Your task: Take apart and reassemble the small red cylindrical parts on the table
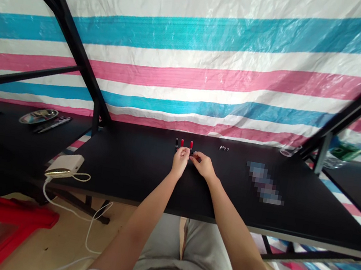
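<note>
My left hand (181, 159) is above the black table with its fingers curled closed. What it holds, if anything, is hidden behind the fingers. My right hand (203, 164) faces it from the right, thumb and forefinger pinched at a small dark piece (192, 154) whose kind is too small to tell. Just beyond the hands stand small upright cylinders: a black one (177, 142), a red one (182, 142) and another red one (191, 145). Farther right lie several small silvery pieces (224, 148).
On the black table (121, 162), a white box-shaped device (66, 164) with a cable sits at the left edge. A blurred-out flat object (264, 183) lies right, and a clear glass (290, 149) stands behind it. Black metal frames (74, 49) rise on both sides before a striped sheet (189, 77).
</note>
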### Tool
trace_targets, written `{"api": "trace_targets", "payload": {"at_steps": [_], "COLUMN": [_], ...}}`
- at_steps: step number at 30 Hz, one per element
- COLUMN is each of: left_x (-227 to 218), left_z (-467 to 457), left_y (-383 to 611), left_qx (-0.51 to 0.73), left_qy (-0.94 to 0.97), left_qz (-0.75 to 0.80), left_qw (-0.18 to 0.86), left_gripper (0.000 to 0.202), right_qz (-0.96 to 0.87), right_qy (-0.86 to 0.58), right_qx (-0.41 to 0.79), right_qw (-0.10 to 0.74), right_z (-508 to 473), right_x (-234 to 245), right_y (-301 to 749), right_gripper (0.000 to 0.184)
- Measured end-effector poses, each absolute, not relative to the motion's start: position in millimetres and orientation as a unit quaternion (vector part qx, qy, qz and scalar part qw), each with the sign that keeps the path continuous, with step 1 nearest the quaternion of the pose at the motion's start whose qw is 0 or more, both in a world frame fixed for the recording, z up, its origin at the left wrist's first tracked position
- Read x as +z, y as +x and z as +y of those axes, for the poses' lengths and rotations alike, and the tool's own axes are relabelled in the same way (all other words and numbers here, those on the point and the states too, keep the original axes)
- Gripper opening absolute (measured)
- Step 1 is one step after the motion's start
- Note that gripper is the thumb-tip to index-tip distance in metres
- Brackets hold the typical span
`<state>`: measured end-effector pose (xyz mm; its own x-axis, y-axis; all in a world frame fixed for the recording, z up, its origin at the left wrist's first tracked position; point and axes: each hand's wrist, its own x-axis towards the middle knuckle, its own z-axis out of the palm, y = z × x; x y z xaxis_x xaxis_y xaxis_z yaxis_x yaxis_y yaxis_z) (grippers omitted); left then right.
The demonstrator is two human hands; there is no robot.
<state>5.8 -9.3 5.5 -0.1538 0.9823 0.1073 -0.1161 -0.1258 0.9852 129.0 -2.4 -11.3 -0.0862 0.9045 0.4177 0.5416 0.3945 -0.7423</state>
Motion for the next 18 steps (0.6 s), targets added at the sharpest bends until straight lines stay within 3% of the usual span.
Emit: {"api": "trace_targets", "payload": {"at_steps": [6, 18], "left_x": [2, 2], "left_z": [-11, -9], "left_y": [4, 5], "left_qx": [0.567, 0.544], "left_qy": [0.569, 0.563], "left_qz": [0.476, 0.492], "left_qw": [0.357, 0.381], "left_gripper": [0.021, 0.020], "right_qz": [-0.592, -0.624], "right_qy": [-0.682, -0.716], "right_qx": [0.125, 0.110], "right_qw": [0.412, 0.294], "right_z": [28, 83], "right_x": [-1, -3], "right_y": [149, 168], "right_gripper": [0.018, 0.011]}}
